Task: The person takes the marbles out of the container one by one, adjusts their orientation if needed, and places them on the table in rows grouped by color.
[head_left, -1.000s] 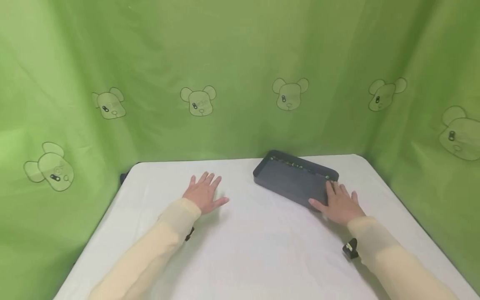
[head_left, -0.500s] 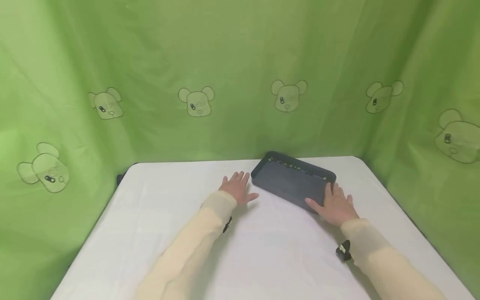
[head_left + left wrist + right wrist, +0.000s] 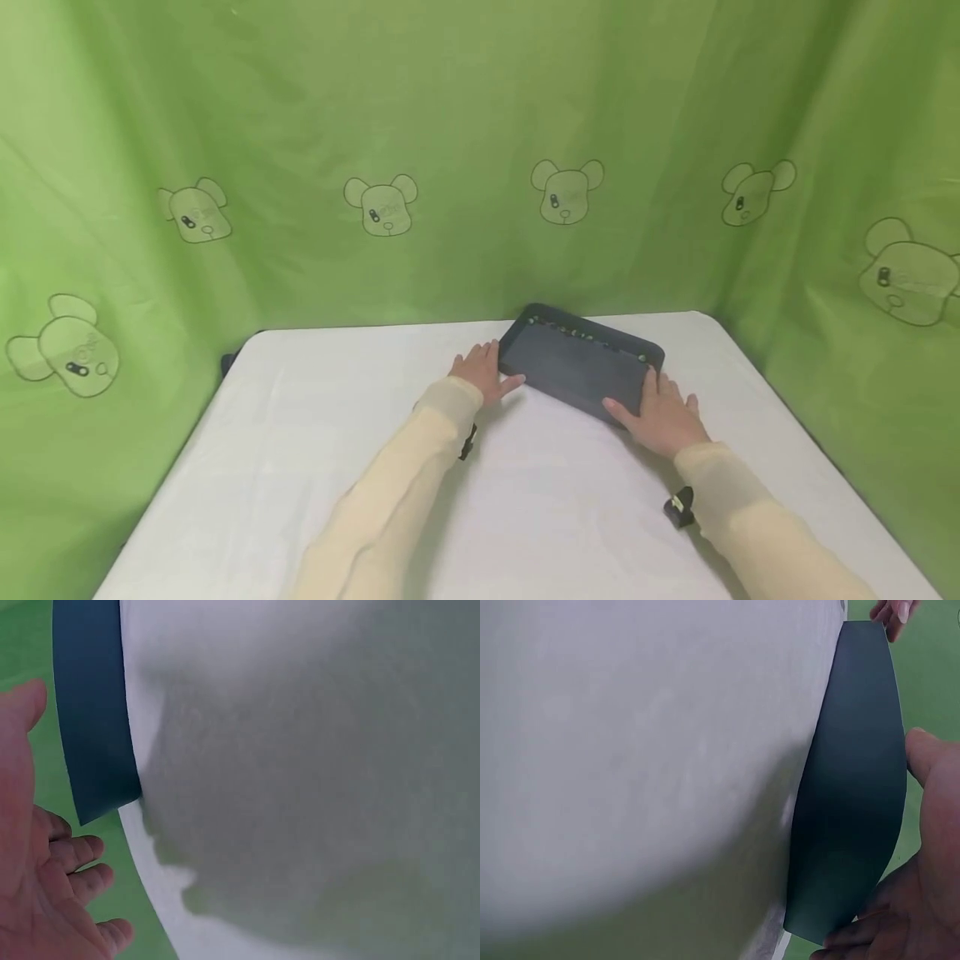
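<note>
A dark grey rectangular tray (image 3: 573,371) sits at an angle near the table's far edge. Several small green and dark bits (image 3: 573,333), too small to identify, line its far inner side. My left hand (image 3: 480,372) is at the tray's left end, fingers extended along it and thumb spread near the front wall. In the left wrist view, that thumb (image 3: 28,705) stands apart from the tray. At the other end, my right hand (image 3: 666,415) spans the near right corner, with straight fingers along the short side and the thumb at the front rim.
A white cloth (image 3: 360,367) covers the table. Green curtains (image 3: 465,100) printed with bear faces enclose the back and sides, and the tray's far left corner lies close to the back one. A black wrist device (image 3: 680,508) is under the right sleeve.
My left hand has moved right across the table to the tray's left end. My right hand stays at the right corner, and the whole scene shifts slightly left.
</note>
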`<state>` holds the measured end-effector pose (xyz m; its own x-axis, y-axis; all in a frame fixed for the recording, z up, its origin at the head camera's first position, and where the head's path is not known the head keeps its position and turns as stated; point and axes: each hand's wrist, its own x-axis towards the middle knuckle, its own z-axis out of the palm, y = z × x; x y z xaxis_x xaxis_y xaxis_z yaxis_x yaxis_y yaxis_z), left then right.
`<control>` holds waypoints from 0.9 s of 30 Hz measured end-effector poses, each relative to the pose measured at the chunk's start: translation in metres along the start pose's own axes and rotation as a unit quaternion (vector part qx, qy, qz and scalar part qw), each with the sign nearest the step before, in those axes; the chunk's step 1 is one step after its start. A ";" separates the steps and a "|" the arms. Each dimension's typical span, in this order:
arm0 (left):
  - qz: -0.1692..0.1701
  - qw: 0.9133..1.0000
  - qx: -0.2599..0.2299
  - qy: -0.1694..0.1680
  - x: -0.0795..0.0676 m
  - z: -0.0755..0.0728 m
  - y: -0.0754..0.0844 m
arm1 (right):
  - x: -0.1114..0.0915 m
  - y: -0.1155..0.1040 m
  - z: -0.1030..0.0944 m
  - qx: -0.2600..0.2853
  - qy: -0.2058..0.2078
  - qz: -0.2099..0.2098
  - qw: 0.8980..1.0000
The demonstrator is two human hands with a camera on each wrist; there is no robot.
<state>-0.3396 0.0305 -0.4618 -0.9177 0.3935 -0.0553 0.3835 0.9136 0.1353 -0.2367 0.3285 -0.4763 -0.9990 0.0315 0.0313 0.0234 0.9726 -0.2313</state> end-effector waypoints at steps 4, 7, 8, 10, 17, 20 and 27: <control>-0.009 0.999 -0.035 -0.001 0.006 0.009 -0.001 | 0.000 0.000 0.001 0.000 0.001 -0.001 1.000; -0.010 0.998 -0.062 0.002 0.009 0.014 -0.001 | 0.000 0.000 0.001 0.001 0.001 -0.001 1.000; -0.010 0.998 -0.065 0.003 0.009 0.015 -0.002 | 0.000 0.000 0.001 0.002 0.001 0.000 1.000; -0.009 0.998 -0.066 0.007 0.010 0.016 -0.003 | 0.000 -0.001 0.001 0.005 0.000 0.000 1.000; -0.001 0.998 -0.068 0.001 0.004 0.011 -0.004 | 0.001 -0.001 0.002 0.010 -0.006 -0.001 1.000; 0.004 0.997 -0.078 0.001 -0.002 0.008 -0.005 | 0.000 -0.002 0.002 0.010 -0.007 0.000 1.000; 0.021 0.998 -0.056 0.005 -0.020 0.004 -0.011 | -0.002 -0.008 -0.002 0.015 -0.009 -0.001 1.000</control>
<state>-0.3251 0.0135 -0.4666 -0.9019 0.4303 -0.0380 0.4087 0.8784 0.2478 -0.2352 0.3208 -0.4728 -0.9996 0.0255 0.0151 0.0207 0.9652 -0.2609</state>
